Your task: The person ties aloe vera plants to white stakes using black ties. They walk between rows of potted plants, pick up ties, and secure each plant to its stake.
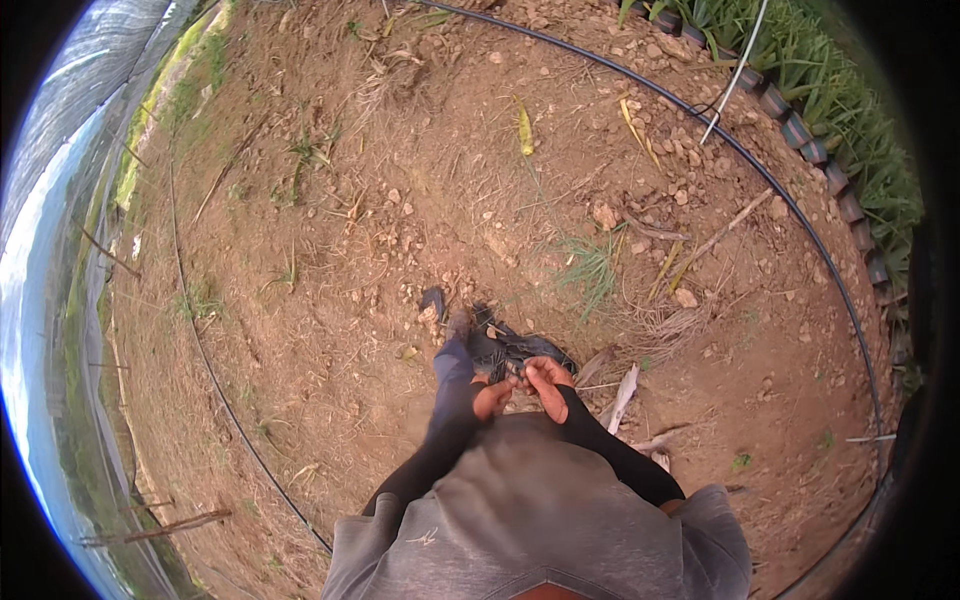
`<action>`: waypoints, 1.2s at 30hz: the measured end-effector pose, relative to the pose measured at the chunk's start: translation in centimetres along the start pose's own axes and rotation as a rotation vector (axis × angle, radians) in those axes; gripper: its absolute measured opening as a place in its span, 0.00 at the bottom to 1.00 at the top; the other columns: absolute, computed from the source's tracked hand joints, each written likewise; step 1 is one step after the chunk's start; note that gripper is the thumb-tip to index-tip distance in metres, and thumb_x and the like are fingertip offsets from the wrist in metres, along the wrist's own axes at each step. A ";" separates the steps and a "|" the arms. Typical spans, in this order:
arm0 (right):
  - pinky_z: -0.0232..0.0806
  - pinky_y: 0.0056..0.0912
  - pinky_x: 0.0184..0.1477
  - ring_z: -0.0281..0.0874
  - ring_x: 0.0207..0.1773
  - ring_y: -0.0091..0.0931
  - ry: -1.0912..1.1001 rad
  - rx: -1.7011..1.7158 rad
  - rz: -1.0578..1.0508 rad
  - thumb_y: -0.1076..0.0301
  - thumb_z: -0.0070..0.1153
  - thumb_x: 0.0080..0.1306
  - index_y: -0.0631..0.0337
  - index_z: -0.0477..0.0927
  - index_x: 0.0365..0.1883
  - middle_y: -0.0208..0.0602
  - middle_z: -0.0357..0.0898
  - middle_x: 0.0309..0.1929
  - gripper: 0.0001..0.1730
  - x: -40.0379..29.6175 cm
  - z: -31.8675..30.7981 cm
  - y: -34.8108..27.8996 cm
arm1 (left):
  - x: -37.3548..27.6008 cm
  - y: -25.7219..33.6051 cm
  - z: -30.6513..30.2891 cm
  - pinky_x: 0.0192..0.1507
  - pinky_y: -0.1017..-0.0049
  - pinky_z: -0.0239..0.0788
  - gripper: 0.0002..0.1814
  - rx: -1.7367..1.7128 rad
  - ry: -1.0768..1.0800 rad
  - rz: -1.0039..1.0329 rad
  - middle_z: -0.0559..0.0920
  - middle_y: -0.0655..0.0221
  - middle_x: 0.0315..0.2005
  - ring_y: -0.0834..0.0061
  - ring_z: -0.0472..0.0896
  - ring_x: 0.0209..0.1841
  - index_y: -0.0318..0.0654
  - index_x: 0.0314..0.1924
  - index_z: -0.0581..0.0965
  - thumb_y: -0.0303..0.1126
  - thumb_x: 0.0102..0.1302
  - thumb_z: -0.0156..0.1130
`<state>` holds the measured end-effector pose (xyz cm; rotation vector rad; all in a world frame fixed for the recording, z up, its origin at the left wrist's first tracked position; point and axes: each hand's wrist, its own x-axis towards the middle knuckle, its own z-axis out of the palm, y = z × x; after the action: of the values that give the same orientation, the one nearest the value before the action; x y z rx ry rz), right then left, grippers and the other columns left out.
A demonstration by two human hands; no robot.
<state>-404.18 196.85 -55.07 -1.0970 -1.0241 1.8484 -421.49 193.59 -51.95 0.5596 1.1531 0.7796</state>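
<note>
My left hand (491, 397) and my right hand (550, 386) meet in front of my body, fingertips close together and bent. Something small and dark seems to lie between the fingers, too small to make out. Just beyond them, crumpled black plastic sheeting (532, 346) lies on the soil beside my boot (459, 324). A smaller black scrap (433, 300) is to the left of the boot. Black sleeves cover both forearms.
A black irrigation hose (757, 169) curves along the right, crossed by a thin white stake (739, 71). Potted green plants (847, 97) line the upper right. Another thin hose (217, 382) runs on the left. Stones, dry stalks and a grass tuft (590, 268) dot the soil.
</note>
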 end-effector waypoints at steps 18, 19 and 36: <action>0.66 0.26 0.34 0.71 0.28 0.24 0.708 -0.294 0.149 0.60 0.50 0.71 0.61 0.76 0.38 0.31 0.73 0.25 0.13 15.9 2.7 -4.1 | 23.4 18.3 -25.6 0.24 0.77 0.56 0.14 0.619 -0.265 -0.522 0.71 0.77 0.17 0.81 0.68 0.20 0.38 0.34 0.79 0.43 0.66 0.61; 0.67 0.28 0.36 0.73 0.30 0.26 0.673 -0.408 0.300 0.61 0.50 0.70 0.62 0.76 0.36 0.33 0.74 0.26 0.12 14.0 3.2 -1.5 | 23.5 19.0 -26.8 0.24 0.77 0.56 0.14 0.639 -0.257 -0.568 0.71 0.77 0.17 0.81 0.68 0.20 0.38 0.34 0.79 0.43 0.66 0.61; 0.69 0.31 0.45 0.79 0.37 0.26 0.875 -0.196 0.228 0.58 0.54 0.66 0.57 0.81 0.39 0.35 0.81 0.29 0.12 16.7 0.8 5.3 | 31.3 31.7 -16.0 0.19 0.78 0.51 0.14 0.937 -0.340 -0.702 0.69 0.76 0.13 0.83 0.65 0.16 0.37 0.28 0.77 0.40 0.64 0.64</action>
<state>-411.93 209.11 -64.90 -1.9554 -0.5658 1.1929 -438.41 237.87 -51.91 0.9267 1.2359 -0.4964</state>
